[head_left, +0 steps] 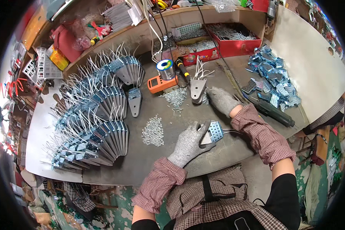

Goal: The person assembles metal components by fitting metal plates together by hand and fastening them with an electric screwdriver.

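My left hand [188, 145], in a grey glove, grips a metal bracket [215, 131] low over the front of the table. The bracket has a blue perforated face and a pale tapered plate, and pale wires stick out to its right. My right hand [222, 100], also gloved, reaches down beside a small stack of grey tapered brackets [197, 89] with wires. Its fingers are drawn together, and their tips are partly hidden near some small screws. Left of that stack lies a heap of screws [175, 97]. A pile of small shiny round pieces [153, 131] lies nearer me.
Rows of wired brackets [99, 103] fan across the left side, with a single bracket [134, 102] beside them. Behind stand an orange meter [162, 84] and a solder spool [165, 68]. At right are a dark corded screwdriver [274, 112], blue metal parts [272, 76] and a red box [237, 45].
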A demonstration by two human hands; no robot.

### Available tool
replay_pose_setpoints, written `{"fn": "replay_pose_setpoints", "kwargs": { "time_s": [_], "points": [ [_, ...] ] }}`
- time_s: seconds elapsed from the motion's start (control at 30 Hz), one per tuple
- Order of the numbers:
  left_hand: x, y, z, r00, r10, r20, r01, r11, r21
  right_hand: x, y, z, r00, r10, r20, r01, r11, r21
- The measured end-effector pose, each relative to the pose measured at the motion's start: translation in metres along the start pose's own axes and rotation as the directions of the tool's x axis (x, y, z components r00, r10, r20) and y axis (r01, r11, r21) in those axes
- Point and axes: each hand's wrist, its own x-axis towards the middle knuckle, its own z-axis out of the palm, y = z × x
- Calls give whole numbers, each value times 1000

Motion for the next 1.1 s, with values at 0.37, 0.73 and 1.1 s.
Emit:
{"fn": "replay_pose_setpoints", "kwargs": {
  "time_s": [0.37,0.73,1.1],
  "points": [
    [-2,-3,0,999,-12,-37,12,1000,5,6,-5,-12,986,9,164,12,992,-127],
    [-3,-7,2,998,11,-56,-11,1000,-7,-12,-13,-29,998,-40,46,42,998,-48],
    [-5,-9,3,999,-8,-41,7,1000,-12,-15,-27,-18,948,-286,138,304,942,-143]
  ]
}}
